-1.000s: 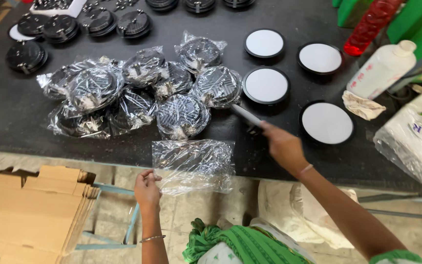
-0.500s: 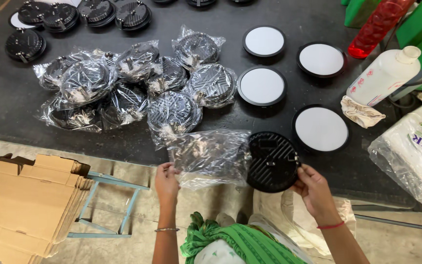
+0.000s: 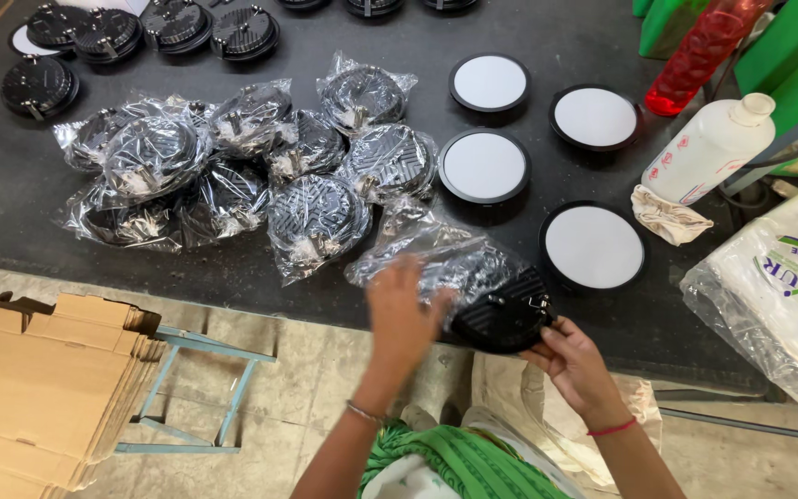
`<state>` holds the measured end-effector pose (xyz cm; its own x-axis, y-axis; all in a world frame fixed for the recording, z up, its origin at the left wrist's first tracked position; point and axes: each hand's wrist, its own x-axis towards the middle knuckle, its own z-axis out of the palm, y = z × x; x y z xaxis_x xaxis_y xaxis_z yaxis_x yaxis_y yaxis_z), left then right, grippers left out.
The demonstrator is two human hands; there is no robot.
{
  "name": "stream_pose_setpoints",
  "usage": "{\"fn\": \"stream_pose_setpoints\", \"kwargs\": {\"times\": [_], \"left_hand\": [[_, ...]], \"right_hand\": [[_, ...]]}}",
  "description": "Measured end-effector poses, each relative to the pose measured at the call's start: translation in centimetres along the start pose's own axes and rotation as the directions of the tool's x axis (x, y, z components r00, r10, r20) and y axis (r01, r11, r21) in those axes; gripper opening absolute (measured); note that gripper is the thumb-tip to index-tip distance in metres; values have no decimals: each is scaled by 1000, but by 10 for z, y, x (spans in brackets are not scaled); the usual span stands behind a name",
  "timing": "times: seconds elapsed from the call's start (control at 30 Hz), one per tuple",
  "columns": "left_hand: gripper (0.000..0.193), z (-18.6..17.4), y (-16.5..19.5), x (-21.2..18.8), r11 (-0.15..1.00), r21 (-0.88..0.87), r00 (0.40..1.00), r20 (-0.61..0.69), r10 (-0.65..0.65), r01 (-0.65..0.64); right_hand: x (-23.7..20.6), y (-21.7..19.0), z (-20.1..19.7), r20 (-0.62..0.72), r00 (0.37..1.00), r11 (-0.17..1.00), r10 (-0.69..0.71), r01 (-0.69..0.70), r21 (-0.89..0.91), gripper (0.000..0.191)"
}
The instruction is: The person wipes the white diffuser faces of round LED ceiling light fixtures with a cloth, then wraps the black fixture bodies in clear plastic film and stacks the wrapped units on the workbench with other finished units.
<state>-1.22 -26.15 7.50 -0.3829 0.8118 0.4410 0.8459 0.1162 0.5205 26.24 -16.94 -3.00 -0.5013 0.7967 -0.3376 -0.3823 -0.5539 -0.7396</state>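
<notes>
At table edge (image 3: 233, 277), right hand (image 3: 576, 362) pinches black round unit (image 3: 508, 319), left hand (image 3: 404, 310) grips clear bag (image 3: 436, 261) w/ fingers curled; best keep bag mouth wide, slide unit in flat.

Single head-mounted camera, looking steeply down and forward from above the person's lap, close over the near edge of the dark bench (image 3: 233, 268).

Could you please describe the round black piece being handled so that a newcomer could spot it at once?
Find the dark table, then its near edge. There the right hand holds a black ribbed disc, half inside a clear bag that the left hand pulls. Its neighbours are fully bagged or show white faces.
</notes>
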Motion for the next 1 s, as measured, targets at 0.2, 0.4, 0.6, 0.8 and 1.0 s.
{"fn": "stream_pose_setpoints", "kwargs": {"times": [0.2,0.4,0.6,0.8,1.0], "left_hand": [[37,14,35,-29,940,-277,968,206,-143,197],[9,40,-5,-29,922,-336,981,94,-168,190],[4,43,-4,-41,937,-342,992,121,-33,73],[20,39,13,-49,867,-471,980,-30,-198,161],[22,44,-18,-32,771,-402,869,202,-451,494]], "right_hand": [[9,-1,21,-28,1000,999,-11,12,31,21],[19,-2,30,31,1000,1000,2,-2,9,24],[34,-3,35,60,998,999,31,-33,29,25],[42,9,48,87,996,998,36,-40,46,26],[38,12,46,76,997,999,14,-17,38,26]]}}
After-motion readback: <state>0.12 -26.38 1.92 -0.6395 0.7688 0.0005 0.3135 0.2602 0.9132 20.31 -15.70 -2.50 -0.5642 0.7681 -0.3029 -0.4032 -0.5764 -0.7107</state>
